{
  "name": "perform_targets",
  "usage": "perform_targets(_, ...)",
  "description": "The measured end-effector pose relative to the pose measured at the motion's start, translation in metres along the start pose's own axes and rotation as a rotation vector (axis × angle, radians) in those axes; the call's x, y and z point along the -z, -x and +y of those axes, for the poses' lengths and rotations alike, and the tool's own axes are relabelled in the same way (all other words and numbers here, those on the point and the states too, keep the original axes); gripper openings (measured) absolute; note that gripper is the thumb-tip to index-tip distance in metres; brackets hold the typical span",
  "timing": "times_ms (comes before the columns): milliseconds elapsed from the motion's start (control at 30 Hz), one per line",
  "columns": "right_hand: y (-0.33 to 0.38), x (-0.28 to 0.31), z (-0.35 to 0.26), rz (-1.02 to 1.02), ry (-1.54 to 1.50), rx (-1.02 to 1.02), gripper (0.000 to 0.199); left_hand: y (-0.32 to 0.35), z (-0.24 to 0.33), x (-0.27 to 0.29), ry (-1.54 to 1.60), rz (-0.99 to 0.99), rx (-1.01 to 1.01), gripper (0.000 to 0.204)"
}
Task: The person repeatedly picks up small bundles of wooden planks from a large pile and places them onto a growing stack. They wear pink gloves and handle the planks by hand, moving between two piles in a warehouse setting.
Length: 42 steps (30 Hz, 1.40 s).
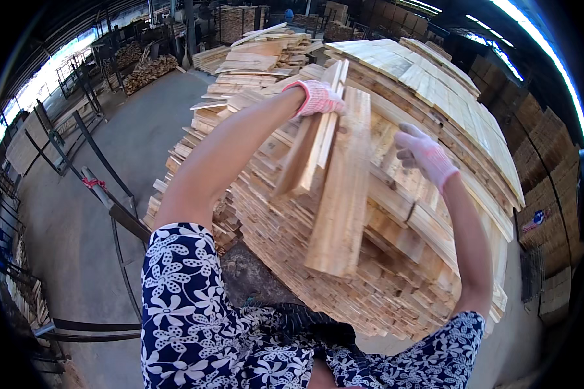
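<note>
Metal posts, far left: slim dark bars stand on the grey floor (136, 123); one red tie (94, 183) is wound round a pale post end.
Wood heap, left background: short split pieces (150, 76) lie on the floor, too many to count.
Big stack, centre: many layers of pale boards (272, 233), their cut ends facing the wearer and the lower left.
Left hand (321, 98): in a pink-and-white glove, reaching over the stack; its fingers clasp narrow boards near their upper ends.
Narrow boards (318, 149): at least two, side by side on edge above the stack; long axis runs from upper right down to lower left, near ends toward the wearer.
Wide board (340, 194): one, just right of the narrow ones, broad face showing; its long axis slants steeply, lower end toward the wearer and slightly left. Whether the left fingers touch it cannot be told.
Right hand (425, 152): in a pale pink glove, holding nothing; its fingers are loosely curled and slightly parted, pointing left over the boards.
Flat pile, right: long boards (428, 78) lie side by side on top.
Far-right stacks: tall brown bundles (532, 142), crossed by a dark strap.
</note>
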State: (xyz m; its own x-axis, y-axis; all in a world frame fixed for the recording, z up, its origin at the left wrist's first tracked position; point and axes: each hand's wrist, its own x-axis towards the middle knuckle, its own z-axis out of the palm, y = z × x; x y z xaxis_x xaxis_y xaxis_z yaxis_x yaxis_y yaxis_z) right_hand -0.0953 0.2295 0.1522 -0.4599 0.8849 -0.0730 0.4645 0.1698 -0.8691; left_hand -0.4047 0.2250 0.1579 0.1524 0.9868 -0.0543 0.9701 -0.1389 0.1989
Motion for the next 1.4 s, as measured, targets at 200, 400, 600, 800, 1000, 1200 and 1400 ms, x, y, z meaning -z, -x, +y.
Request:
perform_targets(200,-0.109,-0.106,-0.021,0.074,-0.005,0.086,0.081,0.025,-0.073,-0.01,0.017,0.265,-0.411,0.032)
perform_targets(400,-0.094,-0.098,-0.041,0.202,-0.035,0.06,0.087,0.074,-0.112,0.001,1.311,0.225,-0.219,0.04)
perform_targets(600,-0.167,-0.069,-0.027,0.214,-0.072,0.013,0.083,0.065,-0.138,0.059,1.027,0.142,-0.02,0.058)
perform_targets(800,-0.211,-0.088,0.005,0.375,0.344,0.076,0.073,0.02,-0.096,0.025,-0.183,-0.003,0.203,0.092)
perform_targets(1000,-0.203,-0.091,-0.003,0.369,0.399,0.036,0.078,0.028,-0.09,0.022,0.002,0.065,0.251,0.087)
perform_targets(1200,-0.207,-0.088,0.005,0.387,0.34,0.053,0.08,-0.015,-0.101,0.036,-0.141,0.033,0.257,0.08)
perform_targets(1400,-0.214,-0.086,0.011,0.345,0.158,0.071,0.08,-0.066,-0.127,0.038,-0.156,-0.026,0.174,0.078)
